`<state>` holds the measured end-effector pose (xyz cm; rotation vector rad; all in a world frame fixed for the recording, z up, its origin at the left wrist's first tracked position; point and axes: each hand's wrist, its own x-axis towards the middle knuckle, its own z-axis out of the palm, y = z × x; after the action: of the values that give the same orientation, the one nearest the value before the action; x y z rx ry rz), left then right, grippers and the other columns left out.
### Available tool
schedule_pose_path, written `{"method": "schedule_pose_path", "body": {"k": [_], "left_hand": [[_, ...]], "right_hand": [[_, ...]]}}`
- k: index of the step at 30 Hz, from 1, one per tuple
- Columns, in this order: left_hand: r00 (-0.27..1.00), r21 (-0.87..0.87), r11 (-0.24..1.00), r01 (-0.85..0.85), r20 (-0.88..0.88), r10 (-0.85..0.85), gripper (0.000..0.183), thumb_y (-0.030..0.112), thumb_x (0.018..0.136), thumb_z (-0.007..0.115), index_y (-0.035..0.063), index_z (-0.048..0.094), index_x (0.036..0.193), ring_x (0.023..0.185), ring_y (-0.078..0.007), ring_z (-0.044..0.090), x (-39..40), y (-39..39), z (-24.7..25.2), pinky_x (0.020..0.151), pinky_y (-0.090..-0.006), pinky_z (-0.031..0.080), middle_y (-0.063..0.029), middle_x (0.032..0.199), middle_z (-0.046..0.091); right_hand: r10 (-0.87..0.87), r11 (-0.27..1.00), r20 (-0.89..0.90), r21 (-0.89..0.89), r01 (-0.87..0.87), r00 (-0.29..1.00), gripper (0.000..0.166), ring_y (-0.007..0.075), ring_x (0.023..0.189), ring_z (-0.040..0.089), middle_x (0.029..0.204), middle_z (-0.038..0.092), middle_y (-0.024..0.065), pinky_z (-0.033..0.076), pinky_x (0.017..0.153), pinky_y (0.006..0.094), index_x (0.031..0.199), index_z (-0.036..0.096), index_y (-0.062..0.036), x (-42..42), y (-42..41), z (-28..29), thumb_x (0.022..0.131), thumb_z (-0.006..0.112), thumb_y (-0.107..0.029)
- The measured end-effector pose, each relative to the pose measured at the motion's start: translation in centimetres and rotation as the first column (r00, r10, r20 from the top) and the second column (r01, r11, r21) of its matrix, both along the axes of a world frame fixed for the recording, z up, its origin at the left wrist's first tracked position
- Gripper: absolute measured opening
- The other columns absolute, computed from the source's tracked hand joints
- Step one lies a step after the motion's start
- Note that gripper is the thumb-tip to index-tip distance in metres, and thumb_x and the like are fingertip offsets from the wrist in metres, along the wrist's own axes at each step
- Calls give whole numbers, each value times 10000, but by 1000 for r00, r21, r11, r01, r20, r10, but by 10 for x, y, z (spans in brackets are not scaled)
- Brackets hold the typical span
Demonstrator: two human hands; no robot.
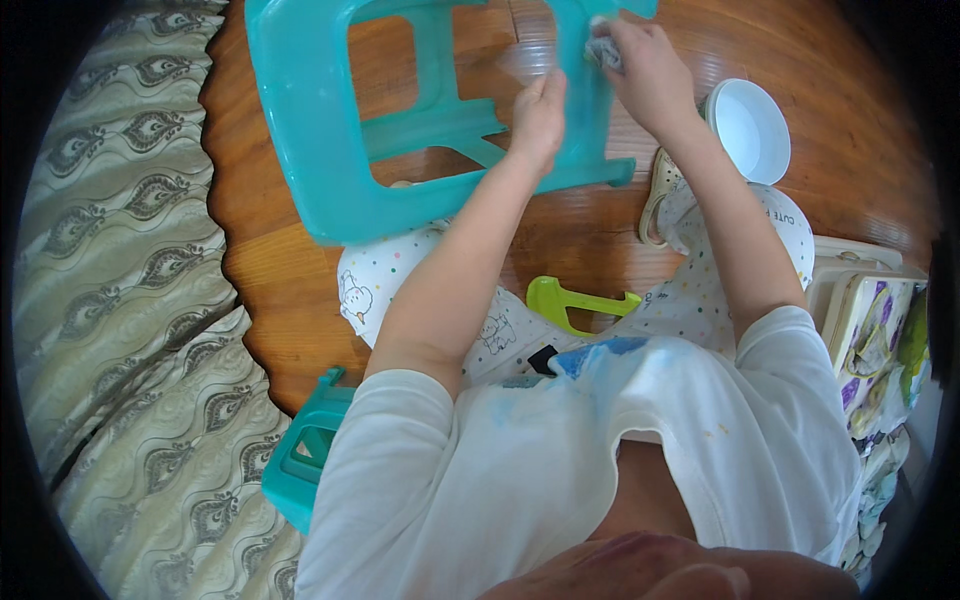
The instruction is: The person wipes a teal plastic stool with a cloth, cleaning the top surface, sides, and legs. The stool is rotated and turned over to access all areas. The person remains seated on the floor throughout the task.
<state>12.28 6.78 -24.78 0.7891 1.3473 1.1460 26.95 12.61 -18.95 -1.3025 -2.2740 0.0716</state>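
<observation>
A turquoise plastic stool [322,180] lies tipped on its side before me, its legs pointing right and its frame up off my knee. My left hand [541,120] grips the edge of its near side panel. In my right hand [651,71] is a crumpled grey cloth [604,52], pressed at or close to the stool's leg at the upper right. Whether the cloth touches the plastic at this instant is hard to tell. The fingers of my left hand are partly hidden behind the panel.
A white round tub [750,131] stands on the wooden floor [847,150] beyond my right knee. Between my legs shows a lime-green plastic stool [546,294]. Another turquoise stool [289,480] is at my left. Patterned curtains [150,225] hang along the left; boxes [862,330] sit at the right.
</observation>
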Motion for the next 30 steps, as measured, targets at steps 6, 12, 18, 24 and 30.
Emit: {"method": "schedule_pose_path", "body": {"k": [6,12,18,24,30], "left_hand": [[983,82,991,-109,155,95,424,347,1036,443,-16,582,1203,984,-152,563,-18,17,8,870,-324,465,-72,1104,633],[986,28,993,-115,124,111,424,346,1036,440,-9,576,1223,1004,-150,564,-20,12,21,891,-326,461,-68,1135,632],[986,100,984,-149,94,140,402,342,1029,446,-7,602,1153,922,-132,558,-16,15,5,830,-314,459,-43,1028,638],[986,162,976,-147,-52,158,403,364,1017,456,-6,603,1083,848,-150,541,-6,12,8,752,-335,455,-49,907,616],[995,228,970,-78,-47,91,516,441,1018,420,-41,575,1115,917,-203,586,3,1,19,797,-354,480,-128,1010,599]], "right_hand": [[85,918,254,-396,23,963,251,377,871,647,895,675,188,536,749,490,1081,570,-63,5,-32,-71,848,585,-153],[-62,876,185,-461,143,981,347,378,966,639,1011,666,186,523,822,478,1145,599,-93,19,-4,-13,825,652,-217],[-34,989,-349,-149,-19,936,354,324,1006,631,1061,661,149,510,787,404,1188,615,-125,3,-8,18,842,687,-139],[104,988,-133,-102,-118,986,644,388,1237,468,1372,454,202,404,1039,436,1298,436,-17,-18,-34,-12,747,764,-82],[-49,980,-63,-198,35,997,742,407,1261,430,1408,380,197,466,966,458,1315,389,-19,-17,-47,-20,743,800,-253]]}}
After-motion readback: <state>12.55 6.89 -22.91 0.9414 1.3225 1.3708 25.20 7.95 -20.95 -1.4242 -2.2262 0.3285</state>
